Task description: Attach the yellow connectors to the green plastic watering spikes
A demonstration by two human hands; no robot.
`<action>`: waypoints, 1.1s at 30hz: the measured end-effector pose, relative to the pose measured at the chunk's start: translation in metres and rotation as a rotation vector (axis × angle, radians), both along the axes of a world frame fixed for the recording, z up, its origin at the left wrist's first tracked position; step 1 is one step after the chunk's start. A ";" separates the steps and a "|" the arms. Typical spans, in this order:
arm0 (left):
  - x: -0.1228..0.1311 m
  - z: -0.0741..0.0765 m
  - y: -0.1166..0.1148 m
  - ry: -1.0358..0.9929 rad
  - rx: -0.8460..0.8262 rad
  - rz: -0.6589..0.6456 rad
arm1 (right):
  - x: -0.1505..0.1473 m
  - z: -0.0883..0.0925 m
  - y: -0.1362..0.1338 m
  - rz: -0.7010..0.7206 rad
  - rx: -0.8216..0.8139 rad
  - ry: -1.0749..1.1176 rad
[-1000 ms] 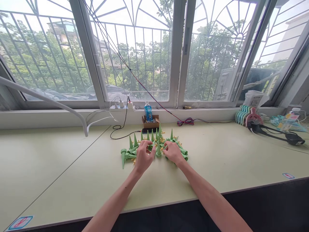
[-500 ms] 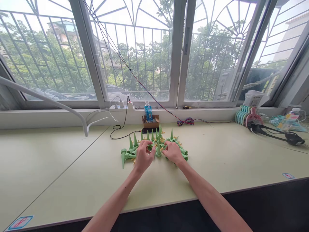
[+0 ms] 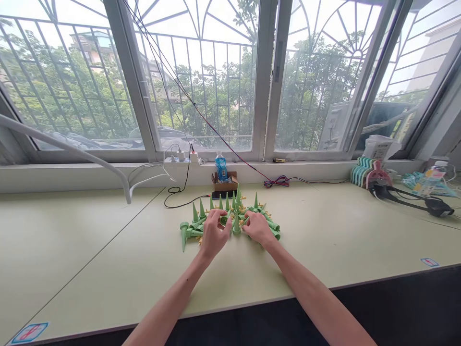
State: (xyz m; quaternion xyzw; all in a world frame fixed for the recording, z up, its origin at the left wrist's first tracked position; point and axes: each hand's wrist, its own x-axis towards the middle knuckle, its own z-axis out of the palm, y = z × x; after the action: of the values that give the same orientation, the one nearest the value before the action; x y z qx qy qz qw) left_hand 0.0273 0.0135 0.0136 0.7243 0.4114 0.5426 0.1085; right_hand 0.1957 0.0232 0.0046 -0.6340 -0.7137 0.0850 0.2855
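My left hand [image 3: 215, 232] curls around a green plastic watering spike, whose round open end [image 3: 224, 220] shows between thumb and fingers. Opposite it, my right hand [image 3: 257, 227] pinches at a small yellow valve piece [image 3: 242, 222] by its fingertips; the fingers partly cover it. Between the hands a green cone-shaped spike [image 3: 236, 225] stands upright, point up. Behind them, several more green spikes [image 3: 202, 207] stand in a row. Others lie in a heap to the right, among them a green tube end [image 3: 275, 235], and one spike [image 3: 184, 236] lies at the left with its tip toward me.
Behind the spikes lie a phone [image 3: 223, 194] on a cable and a small cardboard box [image 3: 225, 185] with a blue-labelled bottle [image 3: 221, 167]. A bundled cable [image 3: 276, 181] rests near the sill. To the right are coloured clips [image 3: 370, 172] and a black headset strap [image 3: 410, 198].
Both hands stay in nearly the same place. The right fingertips have shifted very slightly at the yellow piece; the spikes around have not visibly moved.
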 end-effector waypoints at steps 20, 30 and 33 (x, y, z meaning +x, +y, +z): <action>-0.001 0.000 0.001 0.013 0.009 -0.002 | 0.001 -0.009 0.006 0.029 -0.003 0.003; -0.001 0.000 0.001 -0.012 -0.003 -0.011 | -0.001 -0.006 0.006 0.032 0.035 0.028; -0.002 -0.001 0.001 -0.025 -0.020 -0.003 | 0.000 -0.005 0.005 0.027 0.063 0.050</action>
State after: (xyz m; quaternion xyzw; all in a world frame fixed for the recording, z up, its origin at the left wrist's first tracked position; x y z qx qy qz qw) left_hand 0.0257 0.0145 0.0127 0.7167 0.4144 0.5475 0.1216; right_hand 0.1953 0.0282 0.0000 -0.6124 -0.7172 0.0823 0.3221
